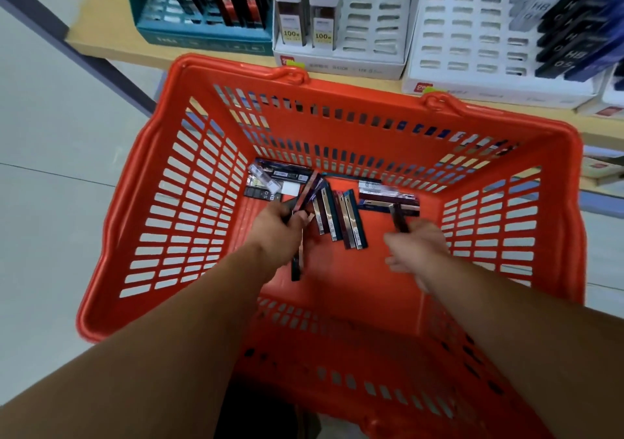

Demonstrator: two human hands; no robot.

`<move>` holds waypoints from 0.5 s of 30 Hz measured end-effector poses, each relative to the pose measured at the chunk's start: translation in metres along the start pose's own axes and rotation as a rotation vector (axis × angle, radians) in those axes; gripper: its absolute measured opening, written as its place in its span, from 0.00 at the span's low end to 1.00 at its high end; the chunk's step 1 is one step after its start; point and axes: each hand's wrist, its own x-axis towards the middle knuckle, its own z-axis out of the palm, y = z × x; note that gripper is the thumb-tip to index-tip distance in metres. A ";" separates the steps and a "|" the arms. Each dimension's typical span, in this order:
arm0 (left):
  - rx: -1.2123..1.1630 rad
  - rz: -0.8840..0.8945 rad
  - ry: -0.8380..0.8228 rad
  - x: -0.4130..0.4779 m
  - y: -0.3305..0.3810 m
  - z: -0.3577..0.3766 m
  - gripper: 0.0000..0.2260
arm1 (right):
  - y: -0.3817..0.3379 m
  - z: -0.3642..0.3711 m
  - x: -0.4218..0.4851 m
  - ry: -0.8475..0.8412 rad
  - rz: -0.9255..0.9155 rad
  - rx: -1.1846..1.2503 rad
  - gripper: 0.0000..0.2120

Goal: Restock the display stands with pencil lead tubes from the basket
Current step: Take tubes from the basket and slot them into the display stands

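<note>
Both my hands reach down into the orange basket (337,107). Several slim pencil lead tubes (341,215) in dark blue, maroon and teal lie scattered on its floor. My left hand (280,232) grips a few dark tubes; they stick out above and below the fist. My right hand (415,246) pinches one dark tube (398,217) near the right-hand pile. Above the basket, on the wooden shelf (101,26), stand three display stands: a teal one (202,33), a white one (371,9) with two tubes in it, and a larger white one (472,33) partly filled at its right.
The basket's far rim sits against the shelf's front edge. More tubes lie at the basket's back left (270,182). Grey floor tiles (50,168) spread to the left. A lower shelf edge shows at the right (601,168).
</note>
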 end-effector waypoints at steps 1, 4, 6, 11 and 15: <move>-0.075 -0.027 -0.035 -0.005 0.001 -0.002 0.08 | 0.000 0.003 -0.004 -0.076 -0.010 0.042 0.18; -0.112 -0.029 -0.134 -0.019 0.004 -0.007 0.12 | -0.014 0.014 -0.016 -0.220 -0.032 0.119 0.13; -0.104 0.004 -0.213 -0.027 0.007 -0.006 0.14 | -0.032 0.019 -0.024 -0.286 -0.077 0.183 0.12; -0.049 0.105 -0.326 -0.036 0.023 0.003 0.14 | -0.066 0.032 -0.033 -0.355 -0.205 0.156 0.14; 0.020 0.079 -0.142 -0.018 0.010 0.000 0.10 | -0.074 0.027 -0.015 -0.228 -0.271 0.042 0.09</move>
